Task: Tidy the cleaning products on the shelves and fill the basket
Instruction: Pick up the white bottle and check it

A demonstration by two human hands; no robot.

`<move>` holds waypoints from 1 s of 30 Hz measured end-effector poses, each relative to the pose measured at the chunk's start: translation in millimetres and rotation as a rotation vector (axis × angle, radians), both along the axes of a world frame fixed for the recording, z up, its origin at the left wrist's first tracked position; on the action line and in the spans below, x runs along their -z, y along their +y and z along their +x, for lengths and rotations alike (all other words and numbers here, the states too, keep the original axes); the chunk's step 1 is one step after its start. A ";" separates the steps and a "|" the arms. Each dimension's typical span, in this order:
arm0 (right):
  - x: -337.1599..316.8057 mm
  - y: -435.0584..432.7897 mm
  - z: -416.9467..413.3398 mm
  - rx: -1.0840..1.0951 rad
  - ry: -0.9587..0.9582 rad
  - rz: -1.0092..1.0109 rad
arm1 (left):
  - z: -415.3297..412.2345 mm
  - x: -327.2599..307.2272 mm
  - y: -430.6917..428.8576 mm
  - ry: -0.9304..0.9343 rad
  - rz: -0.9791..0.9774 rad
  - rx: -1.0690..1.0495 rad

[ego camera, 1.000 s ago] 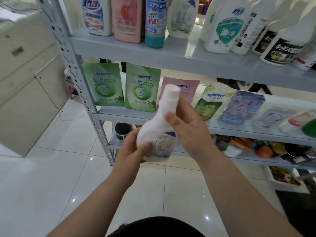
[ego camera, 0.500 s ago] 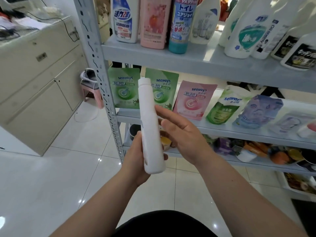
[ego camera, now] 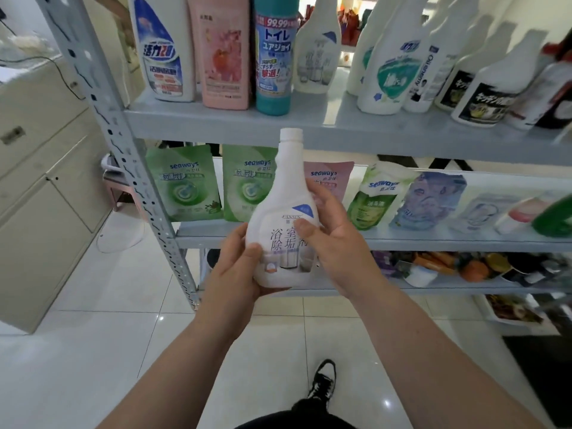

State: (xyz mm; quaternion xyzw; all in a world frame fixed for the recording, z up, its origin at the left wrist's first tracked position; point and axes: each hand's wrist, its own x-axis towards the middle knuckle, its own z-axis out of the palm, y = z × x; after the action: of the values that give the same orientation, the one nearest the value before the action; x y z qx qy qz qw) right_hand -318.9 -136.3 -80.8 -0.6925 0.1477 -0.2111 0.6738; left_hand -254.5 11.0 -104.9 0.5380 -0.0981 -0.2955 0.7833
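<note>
Shelves first, says one: what stands on them?

The other: Above both hands, the top shelf (ego camera: pixel 371 134) carries upright bottles: a white one with a blue label (ego camera: pixel 162 54), a pink one (ego camera: pixel 224 54) and a blue-green one (ego camera: pixel 274 57). More white bottles (ego camera: pixel 388 66) run up and to the right of the right hand. Behind the hands, the middle shelf (ego camera: pixel 433 243) holds pouches: two green ones (ego camera: pixel 185 187) past the left hand, a pink one (ego camera: pixel 332 178) partly hidden, and others beyond the right hand.

One: And lower down?

The other: Past the right wrist, the lower shelf (ego camera: pixel 464 287) holds mixed small things, too blurred to name. Below that and further right, a white tray (ego camera: pixel 484 309) has something dark brown in it.

One: Where is the person's bottle?

The other: The white bottle (ego camera: pixel 283 212) stands upright between the two hands, label toward the camera. Its top reaches the front edge of the top shelf. The left hand (ego camera: pixel 235 274) grips its lower left side, thumb on the front. The right hand (ego camera: pixel 340 246) wraps its right side, thumb on the label and fingers curled behind.
</note>
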 end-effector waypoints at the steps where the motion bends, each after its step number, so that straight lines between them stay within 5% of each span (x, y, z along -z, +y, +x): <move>1: -7.8 -7.0 2.5 0.013 0.002 -0.027 | 2.3 -5.4 -10.0 -0.031 0.003 0.009; 13: -123.6 -108.6 60.7 0.193 -0.159 -0.200 | 78.8 -105.3 -119.0 -0.722 0.162 -0.011; 20: -139.8 -157.1 113.2 0.237 -0.146 -0.362 | 136.6 -73.9 -148.3 -1.546 0.947 -0.163; 30: -134.1 -184.7 156.2 0.220 -0.093 -0.418 | 150.4 -36.2 -162.2 -1.774 0.998 -0.328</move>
State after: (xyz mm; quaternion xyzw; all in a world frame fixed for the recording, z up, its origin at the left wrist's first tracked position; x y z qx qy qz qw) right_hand -162.7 -321.0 53.3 -0.7861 0.1440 -0.3411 0.4949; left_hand -104.2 -151.1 -68.8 0.8333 -0.4324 0.3112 0.1475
